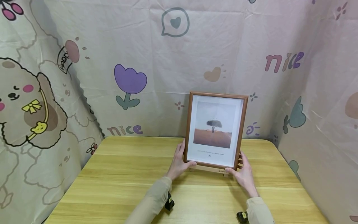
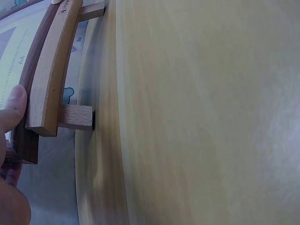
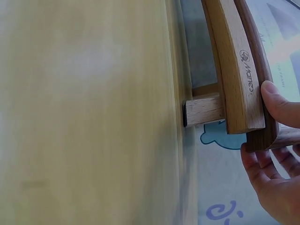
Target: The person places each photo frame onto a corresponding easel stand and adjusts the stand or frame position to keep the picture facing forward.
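Note:
A picture frame (image 1: 213,130) with a brown wooden border and a print of a lone tree leans back slightly, upright, at the far side of the table. Its lower edge is at the ledge (image 1: 209,169) of a light wooden stand, seen close up as a ledge (image 2: 49,84) on short feet. My left hand (image 1: 179,163) grips the lower left corner, thumb (image 2: 16,103) on the front. At the lower right corner, my right hand (image 1: 244,175) holds the border, thumb (image 3: 279,105) in front and fingers around the side. Most of the stand is hidden behind the frame.
The wood-grain table (image 1: 126,180) ends just behind the stand. A printed cloth (image 1: 156,62) hangs behind it and along both sides. Black wrist devices, one a small block (image 1: 169,202), sit by each sleeve.

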A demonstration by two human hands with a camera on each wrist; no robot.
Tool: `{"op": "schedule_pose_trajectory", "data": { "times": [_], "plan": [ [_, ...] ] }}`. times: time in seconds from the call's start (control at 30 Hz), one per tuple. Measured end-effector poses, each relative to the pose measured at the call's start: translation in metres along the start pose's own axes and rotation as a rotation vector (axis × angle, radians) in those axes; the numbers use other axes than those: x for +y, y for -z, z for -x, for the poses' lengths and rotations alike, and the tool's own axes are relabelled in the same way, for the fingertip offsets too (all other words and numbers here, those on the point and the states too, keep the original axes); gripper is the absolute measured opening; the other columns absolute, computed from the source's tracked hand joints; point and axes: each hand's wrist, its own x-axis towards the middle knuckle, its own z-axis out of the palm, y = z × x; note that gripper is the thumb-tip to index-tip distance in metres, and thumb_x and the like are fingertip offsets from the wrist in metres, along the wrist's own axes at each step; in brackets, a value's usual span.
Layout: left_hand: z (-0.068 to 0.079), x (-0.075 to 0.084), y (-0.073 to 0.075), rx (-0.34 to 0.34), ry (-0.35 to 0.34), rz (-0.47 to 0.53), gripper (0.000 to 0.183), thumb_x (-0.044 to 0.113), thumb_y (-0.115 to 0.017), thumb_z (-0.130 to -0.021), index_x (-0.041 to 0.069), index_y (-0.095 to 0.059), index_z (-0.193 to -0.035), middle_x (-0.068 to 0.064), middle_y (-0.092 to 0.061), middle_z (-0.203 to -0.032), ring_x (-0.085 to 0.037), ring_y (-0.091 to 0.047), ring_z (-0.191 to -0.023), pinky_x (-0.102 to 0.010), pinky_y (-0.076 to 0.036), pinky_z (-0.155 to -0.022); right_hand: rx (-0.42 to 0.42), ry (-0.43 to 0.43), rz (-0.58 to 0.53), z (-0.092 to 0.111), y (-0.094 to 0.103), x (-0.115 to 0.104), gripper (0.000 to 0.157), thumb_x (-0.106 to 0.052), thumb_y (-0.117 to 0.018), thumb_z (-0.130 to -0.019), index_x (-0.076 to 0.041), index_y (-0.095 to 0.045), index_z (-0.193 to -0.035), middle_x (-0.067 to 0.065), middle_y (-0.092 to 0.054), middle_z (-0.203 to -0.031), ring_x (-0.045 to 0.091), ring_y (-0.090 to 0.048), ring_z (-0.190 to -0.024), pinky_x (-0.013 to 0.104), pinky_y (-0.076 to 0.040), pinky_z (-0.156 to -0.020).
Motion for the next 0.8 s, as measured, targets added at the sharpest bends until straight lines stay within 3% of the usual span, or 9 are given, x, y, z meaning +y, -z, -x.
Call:
{"op": "schedule_pose_trajectory", "data": {
  "times": [0.17, 0.3, 0.4, 0.57, 0.7, 0.8],
  "plan": [
    [0.002, 0.001, 0.001, -0.015, 0.017, -0.007, 0.114, 0.022, -0.089, -0.076, 0.003, -0.016, -0.161, -0.017, -0.039, -0.151, -0.033, -0.044, -0.138, -0.049, -0.041, -0.115, -0.008, 0.015, 0.007, 0.001, -0.001, 0.001, 0.101, -0.002, -0.084, -0.077, 0.007, -0.022, -0.155, 0.029, -0.047, -0.136, 0.042, -0.054, -0.114, 0.056, -0.052, -0.098],
    [0.005, 0.001, 0.003, -0.057, 0.053, -0.021, 0.108, 0.027, -0.085, -0.082, -0.002, -0.016, -0.16, -0.022, -0.04, -0.149, -0.036, -0.047, -0.135, -0.052, -0.044, -0.111, -0.018, 0.028, 0.033, 0.004, 0.001, 0.001, 0.101, -0.008, -0.085, -0.079, 0.006, -0.021, -0.156, 0.027, -0.05, -0.131, 0.037, -0.054, -0.111, 0.044, -0.056, -0.094],
    [0.009, 0.001, 0.005, -0.094, 0.109, -0.039, 0.108, 0.035, -0.08, -0.087, 0.001, -0.01, -0.161, -0.025, -0.034, -0.157, -0.041, -0.042, -0.141, -0.056, -0.041, -0.114, -0.028, 0.049, 0.061, 0.006, 0.001, 0.001, 0.099, -0.012, -0.084, -0.082, 0.005, -0.021, -0.157, 0.025, -0.052, -0.126, 0.033, -0.054, -0.108, 0.033, -0.054, -0.089],
    [0.015, 0.003, 0.007, -0.147, 0.196, -0.029, 0.104, 0.045, -0.07, -0.093, 0.009, -0.002, -0.163, -0.021, -0.016, -0.168, -0.044, -0.025, -0.152, -0.059, -0.026, -0.122, -0.075, 0.048, 0.056, 0.009, 0.003, 0.0, 0.1, -0.016, -0.079, -0.087, -0.004, -0.013, -0.161, 0.025, -0.058, -0.12, 0.03, -0.061, -0.103, 0.027, -0.053, -0.085],
    [0.017, 0.006, 0.008, -0.163, 0.201, -0.023, 0.098, 0.044, -0.066, -0.096, 0.004, -0.006, -0.162, -0.023, -0.024, -0.165, -0.042, -0.032, -0.149, -0.056, -0.028, -0.122, -0.135, 0.015, 0.022, 0.01, 0.006, -0.002, 0.102, -0.017, -0.075, -0.092, -0.014, -0.003, -0.164, 0.031, -0.063, -0.118, 0.034, -0.067, -0.101, 0.025, -0.055, -0.082],
    [0.017, 0.006, 0.008, -0.166, 0.197, -0.021, 0.095, 0.042, -0.066, -0.097, 0.002, -0.009, -0.161, -0.027, -0.04, -0.156, -0.038, -0.051, -0.136, -0.052, -0.038, -0.117, -0.149, 0.01, 0.034, 0.012, 0.007, -0.003, 0.103, -0.018, -0.074, -0.092, -0.016, 0.001, -0.164, 0.033, -0.065, -0.118, 0.037, -0.067, -0.104, 0.03, -0.054, -0.084]
  ]
}}
